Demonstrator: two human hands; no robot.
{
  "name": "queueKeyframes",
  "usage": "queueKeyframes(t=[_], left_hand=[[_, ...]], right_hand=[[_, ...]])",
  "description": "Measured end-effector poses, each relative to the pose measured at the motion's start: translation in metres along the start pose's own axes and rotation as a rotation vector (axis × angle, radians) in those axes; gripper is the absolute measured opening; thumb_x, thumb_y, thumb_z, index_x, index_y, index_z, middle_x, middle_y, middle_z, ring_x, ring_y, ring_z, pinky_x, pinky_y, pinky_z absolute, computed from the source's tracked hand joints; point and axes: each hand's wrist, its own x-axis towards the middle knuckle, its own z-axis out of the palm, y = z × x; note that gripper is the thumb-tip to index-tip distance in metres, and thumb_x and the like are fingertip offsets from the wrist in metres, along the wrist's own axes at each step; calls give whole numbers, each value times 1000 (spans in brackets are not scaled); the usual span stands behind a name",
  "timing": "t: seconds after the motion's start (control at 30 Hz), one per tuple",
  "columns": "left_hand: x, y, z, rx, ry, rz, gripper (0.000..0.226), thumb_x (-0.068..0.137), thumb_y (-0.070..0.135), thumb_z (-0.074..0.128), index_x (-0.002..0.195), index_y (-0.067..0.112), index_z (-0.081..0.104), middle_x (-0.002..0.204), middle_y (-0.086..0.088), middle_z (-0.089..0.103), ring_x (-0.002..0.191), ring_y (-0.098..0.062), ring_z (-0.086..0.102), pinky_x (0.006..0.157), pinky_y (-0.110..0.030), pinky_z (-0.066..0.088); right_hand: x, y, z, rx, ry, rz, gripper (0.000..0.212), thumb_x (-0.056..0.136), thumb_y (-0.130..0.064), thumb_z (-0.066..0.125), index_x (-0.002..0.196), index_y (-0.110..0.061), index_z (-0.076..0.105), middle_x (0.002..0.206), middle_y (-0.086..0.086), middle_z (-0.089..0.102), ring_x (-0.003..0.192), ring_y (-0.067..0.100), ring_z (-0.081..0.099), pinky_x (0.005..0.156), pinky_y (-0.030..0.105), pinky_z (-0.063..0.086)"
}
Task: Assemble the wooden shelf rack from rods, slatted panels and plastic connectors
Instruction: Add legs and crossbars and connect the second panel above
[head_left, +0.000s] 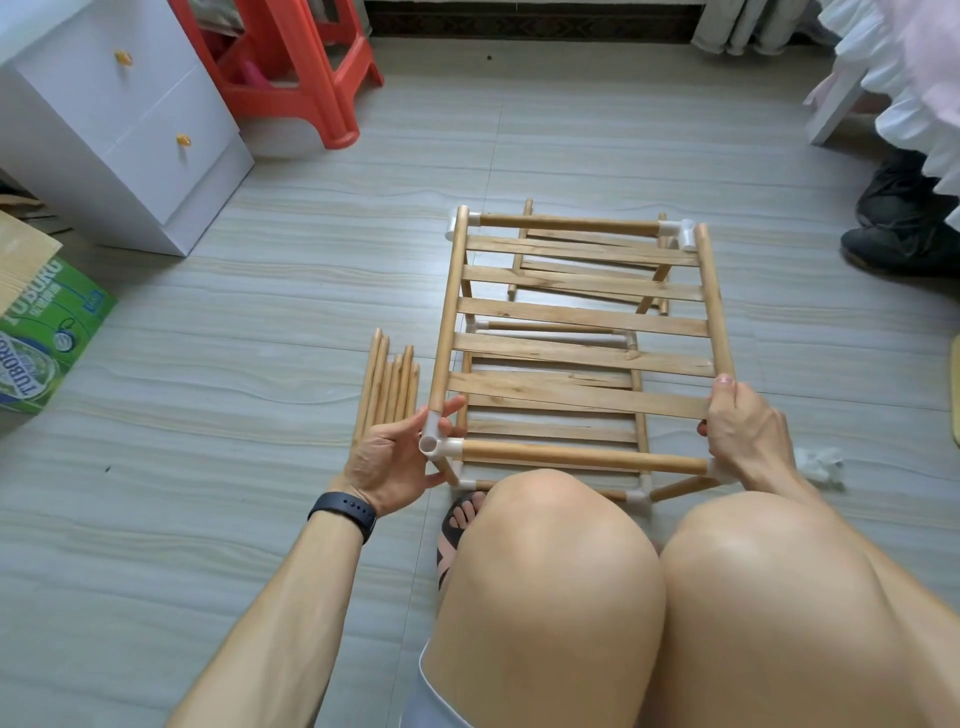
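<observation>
Knees (550, 545) bent close behind rack (576, 312) | left hand (395, 457) spread wide, cupping corner connector (434, 441) to steady | right hand (743, 426) gripping side rod (714, 301), probably seating it | spare rods (387, 384) within left reach

Rack (579, 317): seen standing on the floor (260, 322), with 5 slats across its top panel.
Left hand (395, 457): laid against the near-left white connector (435, 441), fingers spread.
Right hand (743, 421): closed round the near end of the right side rod (714, 301).
Loose rods (389, 384): laid together, just left of the rack.
</observation>
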Motion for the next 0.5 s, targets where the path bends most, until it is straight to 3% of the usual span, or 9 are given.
queueKeyframes(t=[0.17, 0.33, 0.5], left_hand=[[7, 7, -9, -18, -132, -52, 41, 71, 33, 88, 108, 19, 75, 86, 4, 63, 101, -21, 51, 102, -52, 28], [15, 9, -17, -43, -207, -104, 41, 65, 33, 93, 100, 20, 76, 86, 5, 66, 90, -17, 62, 107, -51, 31], [23, 10, -21, -75, -276, -101, 38, 64, 34, 94, 95, 23, 75, 85, 6, 68, 86, -14, 65, 99, -50, 40]], right_hand=[[1, 1, 2, 1, -9, 6, 50, 107, -39, 21, 92, -8, 58, 75, 5, 68, 87, 36, 59, 82, 44, 42], [1, 2, 2, 54, -6, 35, 47, 106, -43, 23, 81, -18, 54, 73, 3, 68, 72, 34, 63, 78, 44, 49], [5, -4, 3, 25, -4, 47, 50, 105, -44, 22, 85, -13, 57, 71, 2, 67, 71, 34, 63, 79, 46, 52]])
